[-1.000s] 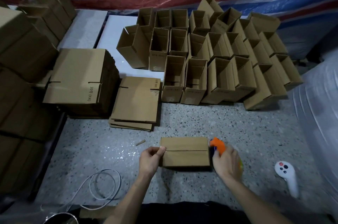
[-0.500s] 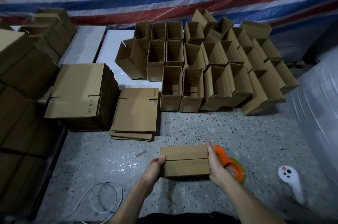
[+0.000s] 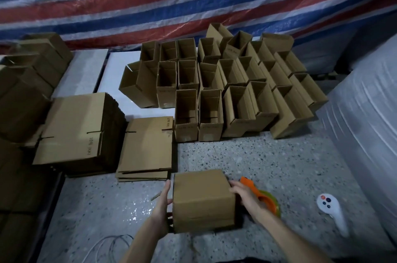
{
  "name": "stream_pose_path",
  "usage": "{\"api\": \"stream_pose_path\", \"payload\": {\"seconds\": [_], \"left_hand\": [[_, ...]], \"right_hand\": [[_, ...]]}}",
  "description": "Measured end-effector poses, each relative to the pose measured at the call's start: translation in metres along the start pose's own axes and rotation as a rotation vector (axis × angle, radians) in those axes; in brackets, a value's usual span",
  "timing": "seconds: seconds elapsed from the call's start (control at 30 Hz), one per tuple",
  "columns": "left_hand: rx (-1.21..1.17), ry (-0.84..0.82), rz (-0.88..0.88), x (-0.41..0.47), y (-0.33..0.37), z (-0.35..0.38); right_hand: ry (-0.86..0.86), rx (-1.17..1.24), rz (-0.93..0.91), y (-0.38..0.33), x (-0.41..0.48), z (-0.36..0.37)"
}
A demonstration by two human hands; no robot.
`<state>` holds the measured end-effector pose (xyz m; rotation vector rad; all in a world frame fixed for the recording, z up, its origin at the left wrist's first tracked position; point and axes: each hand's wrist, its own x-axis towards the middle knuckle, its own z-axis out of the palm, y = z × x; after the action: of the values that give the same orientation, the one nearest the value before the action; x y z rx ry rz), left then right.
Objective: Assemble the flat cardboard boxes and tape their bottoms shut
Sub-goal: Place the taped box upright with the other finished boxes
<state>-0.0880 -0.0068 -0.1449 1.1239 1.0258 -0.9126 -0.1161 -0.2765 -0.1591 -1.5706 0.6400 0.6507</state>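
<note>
I hold an assembled cardboard box [image 3: 203, 200] low over the speckled floor, with a plain side turned toward me. My left hand [image 3: 162, 205] grips its left side, thumb pointing up along the edge. On the right edge, the fingers of my right hand [image 3: 245, 196] curve onto the box. An orange tape dispenser [image 3: 265, 199] with a greenish roll lies on the floor just behind my right hand. To the left lie a short pile of flat boxes [image 3: 146, 146] and a taller stack [image 3: 79, 129].
Several open assembled boxes [image 3: 217, 93] stand in rows farther back. More cartons [image 3: 25, 82] are piled at the left. A white controller [image 3: 330, 209] lies at the right beside a plastic-wrapped bulk [image 3: 365, 134]. A white cable [image 3: 103, 247] loops near my left arm.
My right hand let go of the tape dispenser, which now lies on the floor, and took the box's right side. The box has been tipped, so its seamed bottom no longer faces me.
</note>
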Motion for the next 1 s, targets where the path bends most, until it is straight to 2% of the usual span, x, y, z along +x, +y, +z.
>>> {"api": "stream_pose_path", "payload": {"seconds": [0.1,0.23,0.33,0.4,0.47,0.6,0.8,0.9,1.0], "left_hand": [[0.099,-0.012,0.101,-0.002,0.006,0.002],[0.149,0.066,0.444,-0.001,0.007,0.013],[0.304,0.017,0.71,-0.003,-0.001,0.022],[0.414,-0.017,0.838,0.0,-0.015,0.03],[0.426,-0.03,0.842,0.005,-0.032,0.039],[0.362,-0.094,0.7,0.009,-0.052,0.056],[0.301,-0.199,0.655,0.004,-0.039,0.073],[0.338,-0.248,0.672,-0.002,-0.029,0.083],[0.402,-0.282,0.7,-0.011,-0.019,0.092]], "right_hand": [[-0.026,-0.115,-0.109,-0.001,0.003,-0.004],[0.086,-0.347,-0.204,0.001,0.004,-0.003],[0.209,-0.504,-0.234,-0.002,0.006,0.006],[0.241,-0.456,-0.222,-0.002,0.005,0.017],[0.21,-0.244,-0.152,-0.004,0.001,0.03],[0.154,0.136,-0.009,-0.002,-0.004,0.045],[0.044,0.286,0.059,-0.012,-0.012,0.028],[0.117,0.304,0.156,-0.023,-0.015,0.011],[0.239,0.266,0.133,-0.037,-0.023,-0.005]]}}
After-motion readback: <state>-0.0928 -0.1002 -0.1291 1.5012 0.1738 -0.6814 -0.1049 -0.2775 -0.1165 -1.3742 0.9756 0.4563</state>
